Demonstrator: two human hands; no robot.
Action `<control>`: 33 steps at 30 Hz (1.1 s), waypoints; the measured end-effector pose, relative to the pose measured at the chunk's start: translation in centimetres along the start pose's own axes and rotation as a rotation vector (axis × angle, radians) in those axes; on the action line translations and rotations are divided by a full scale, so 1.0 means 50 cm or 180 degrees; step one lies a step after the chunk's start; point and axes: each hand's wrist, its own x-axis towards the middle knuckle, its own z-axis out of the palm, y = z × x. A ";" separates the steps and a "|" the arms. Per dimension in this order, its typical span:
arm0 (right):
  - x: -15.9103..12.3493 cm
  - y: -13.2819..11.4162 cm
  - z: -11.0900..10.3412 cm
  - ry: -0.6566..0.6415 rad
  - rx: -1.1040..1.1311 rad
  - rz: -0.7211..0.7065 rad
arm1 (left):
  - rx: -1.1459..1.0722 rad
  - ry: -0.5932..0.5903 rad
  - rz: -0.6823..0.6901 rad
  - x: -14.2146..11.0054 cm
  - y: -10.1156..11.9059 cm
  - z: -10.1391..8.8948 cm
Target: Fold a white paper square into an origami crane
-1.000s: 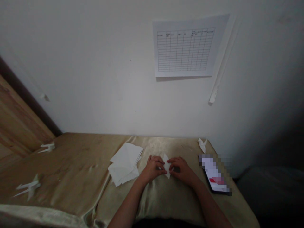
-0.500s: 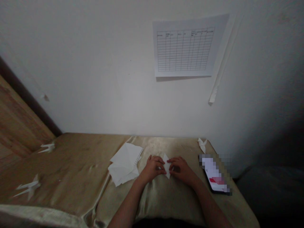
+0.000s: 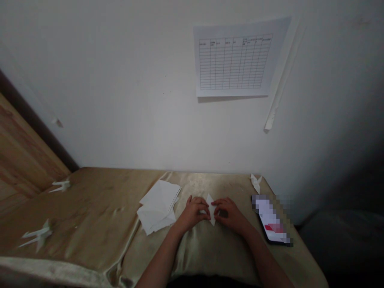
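A small piece of folded white paper (image 3: 211,216), pointed at its top and bottom, lies between my hands on the cloth-covered table. My left hand (image 3: 196,211) grips its left side, thumb and fingers bent onto the paper. From the right, my right hand (image 3: 227,211) pinches the opposite edge with its fingertips. Parts of the paper are hidden under the fingers. Left of my hands rests a small pile of white paper sheets (image 3: 160,200), one with a punched edge.
A phone (image 3: 271,222) with a lit, partly blurred screen lies at the right. Behind it is a folded paper bird (image 3: 256,183). Two more folded paper figures, one nearer (image 3: 39,235) and one farther (image 3: 61,185), sit at the left. A printed table sheet (image 3: 234,64) hangs on the wall.
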 end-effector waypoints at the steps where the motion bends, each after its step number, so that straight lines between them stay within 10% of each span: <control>1: 0.000 0.000 0.000 -0.0003 -0.0002 0.0001 | -0.0008 -0.0017 -0.0019 0.001 -0.001 0.000; 33: -0.001 -0.010 -0.004 -0.0040 -0.0024 0.0072 | 0.0091 -0.0072 0.0008 0.001 -0.003 -0.003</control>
